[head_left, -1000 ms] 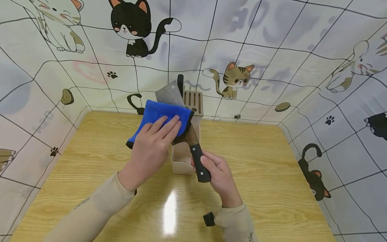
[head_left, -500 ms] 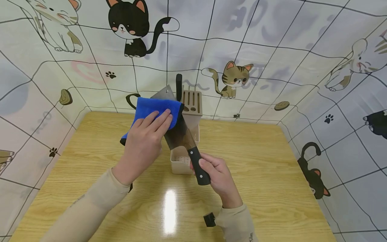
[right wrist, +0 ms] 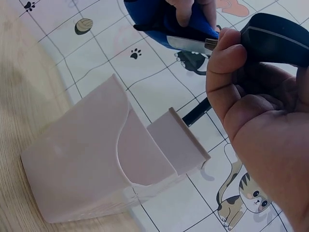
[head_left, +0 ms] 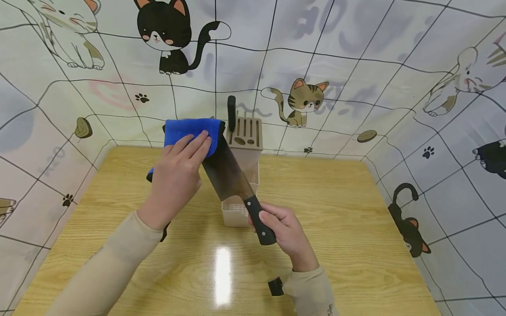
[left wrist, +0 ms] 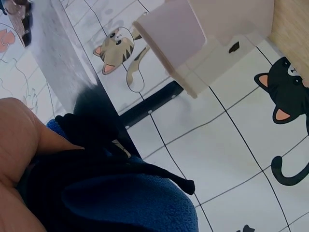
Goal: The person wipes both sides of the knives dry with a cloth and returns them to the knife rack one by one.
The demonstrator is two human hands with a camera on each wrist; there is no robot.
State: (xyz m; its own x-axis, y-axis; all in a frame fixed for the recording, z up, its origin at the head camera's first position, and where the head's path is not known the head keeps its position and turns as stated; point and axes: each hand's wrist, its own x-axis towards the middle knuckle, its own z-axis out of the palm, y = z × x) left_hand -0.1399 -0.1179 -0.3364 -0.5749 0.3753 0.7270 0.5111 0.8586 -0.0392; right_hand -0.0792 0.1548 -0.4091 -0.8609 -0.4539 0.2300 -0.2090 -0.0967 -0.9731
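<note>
My right hand (head_left: 287,228) grips a cleaver (head_left: 226,173) by its black riveted handle, with the blade slanting up to the left. A blue cloth (head_left: 191,128) with black edging lies folded over the far end of the blade. My left hand (head_left: 177,175) holds the cloth against the blade, its fingers on top; the thumb is hidden in the head view. The left wrist view shows the cloth (left wrist: 140,203) bunched around the blade by the hand. In the right wrist view, fingers curl around the cleaver handle (right wrist: 273,38).
Behind the cleaver stands a pale knife holder (head_left: 251,158) with a slotted top and a lower perforated bin (head_left: 236,217). One black-handled tool (head_left: 231,113) sticks up from it. The wooden table (head_left: 340,219) meets a cat-patterned cloth wall at back and sides.
My left hand and the cloth have slid left and up along the blade towards its far end, baring more of the blade near the handle. The cleaver has tilted slightly left.
</note>
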